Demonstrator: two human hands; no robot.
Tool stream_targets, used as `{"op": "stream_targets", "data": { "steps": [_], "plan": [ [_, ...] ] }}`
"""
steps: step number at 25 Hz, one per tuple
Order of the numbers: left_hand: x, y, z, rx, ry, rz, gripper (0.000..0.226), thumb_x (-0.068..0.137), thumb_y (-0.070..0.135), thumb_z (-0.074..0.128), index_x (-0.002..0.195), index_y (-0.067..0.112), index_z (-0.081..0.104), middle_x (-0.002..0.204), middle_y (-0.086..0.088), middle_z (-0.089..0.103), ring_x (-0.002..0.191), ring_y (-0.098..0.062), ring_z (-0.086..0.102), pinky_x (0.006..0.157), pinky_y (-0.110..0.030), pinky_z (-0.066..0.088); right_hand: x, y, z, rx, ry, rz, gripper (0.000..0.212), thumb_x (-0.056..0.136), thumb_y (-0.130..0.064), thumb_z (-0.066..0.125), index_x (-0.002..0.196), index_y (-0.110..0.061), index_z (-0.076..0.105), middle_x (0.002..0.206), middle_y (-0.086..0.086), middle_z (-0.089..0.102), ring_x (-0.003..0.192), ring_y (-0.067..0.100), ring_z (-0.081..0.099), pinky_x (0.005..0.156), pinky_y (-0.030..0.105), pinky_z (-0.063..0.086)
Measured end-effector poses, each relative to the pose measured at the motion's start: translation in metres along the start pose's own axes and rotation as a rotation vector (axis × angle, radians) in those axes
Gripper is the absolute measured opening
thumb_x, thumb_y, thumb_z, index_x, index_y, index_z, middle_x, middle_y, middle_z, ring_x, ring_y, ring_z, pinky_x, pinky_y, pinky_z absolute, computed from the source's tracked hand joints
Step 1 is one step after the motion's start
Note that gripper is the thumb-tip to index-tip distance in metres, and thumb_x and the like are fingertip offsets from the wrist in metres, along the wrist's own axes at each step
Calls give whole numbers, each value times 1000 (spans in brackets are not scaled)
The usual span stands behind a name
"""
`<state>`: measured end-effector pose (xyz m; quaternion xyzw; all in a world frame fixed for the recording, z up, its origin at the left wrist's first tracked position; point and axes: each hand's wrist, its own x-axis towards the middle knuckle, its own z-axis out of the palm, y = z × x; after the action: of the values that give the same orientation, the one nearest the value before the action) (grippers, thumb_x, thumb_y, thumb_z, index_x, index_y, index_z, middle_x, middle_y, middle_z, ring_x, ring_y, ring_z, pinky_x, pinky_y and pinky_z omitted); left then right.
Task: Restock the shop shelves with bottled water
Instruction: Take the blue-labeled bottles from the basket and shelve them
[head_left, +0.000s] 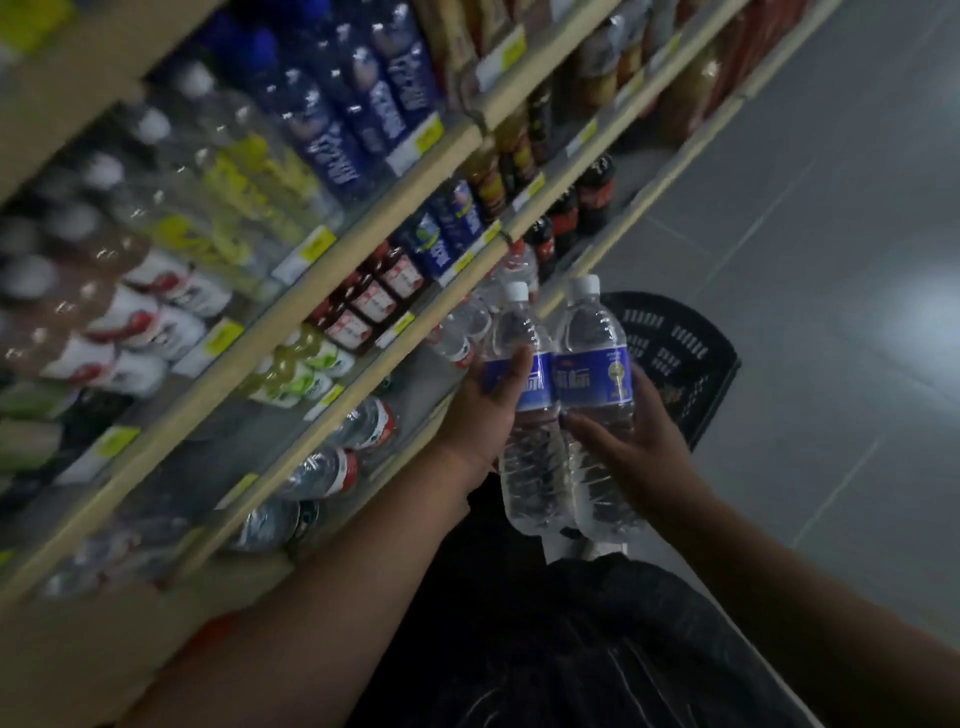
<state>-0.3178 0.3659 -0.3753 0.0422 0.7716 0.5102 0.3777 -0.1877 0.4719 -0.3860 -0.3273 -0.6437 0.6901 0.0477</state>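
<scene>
At centre frame, our left hand closes round the left bottle of water while our right hand wraps the right bottle, and the pair stand side by side, touching, white caps up. We see them held before the stocked shelves filling the left of the frame, with a black basket just right of them.

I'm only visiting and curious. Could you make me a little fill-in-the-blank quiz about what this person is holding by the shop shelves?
1. The left hand holds the left bottle; the right bottle is in the ___ hand.
2. Both bottles have caps coloured ___.
3. Their labels are ___.
4. The basket on the floor beyond them is ___.

Missing words: right; white; blue; black.
</scene>
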Motion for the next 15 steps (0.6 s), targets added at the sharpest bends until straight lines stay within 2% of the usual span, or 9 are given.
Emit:
{"op": "stream_targets", "data": {
  "steps": [2, 4, 9, 12, 15],
  "plan": [
    [-28, -6, -20, -47, 101, -6, 70, 76, 66, 49, 115, 10, 61, 89, 8, 69, 81, -3, 63, 69, -19, 44, -12, -11, 17, -5, -105, -14, 62, 83, -16, 70, 137, -27, 40, 104, -6, 68, 88, 3, 70, 72, 21, 57],
    [-55, -15, -42, -85, 201, 2, 79, 68, 75, 49, 111, 10, 63, 89, 5, 71, 83, -8, 65, 72, -26, 45, -25, -21, 38, -41, -196, -40, 59, 83, -16, 70, 133, -30, 41, 101, -7, 69, 87, 2, 71, 70, 20, 57],
    [-110, -37, -95, -180, 366, 16, 58, 73, 73, 48, 92, 22, 68, 86, 8, 73, 85, -12, 70, 83, -34, 52, -51, -39, 94, -146, -380, -92, 54, 80, -29, 69, 128, -30, 44, 106, -5, 68, 88, 2, 69, 77, 28, 58],
    [-144, -56, -130, -215, 438, 2, 44, 83, 66, 45, 87, 26, 65, 88, 9, 72, 87, -12, 69, 84, -33, 50, -74, -41, 137, -223, -431, -106, 56, 83, -28, 69, 132, -28, 42, 110, -4, 66, 89, 2, 69, 75, 27, 58],
    [-175, -86, -174, -261, 483, -13, 51, 77, 74, 46, 92, 28, 63, 92, 6, 73, 89, -14, 69, 88, -36, 51, -97, -33, 191, -289, -459, -159, 55, 84, -32, 70, 131, -27, 42, 107, -1, 68, 89, 10, 70, 80, 40, 59]
  ]
}}
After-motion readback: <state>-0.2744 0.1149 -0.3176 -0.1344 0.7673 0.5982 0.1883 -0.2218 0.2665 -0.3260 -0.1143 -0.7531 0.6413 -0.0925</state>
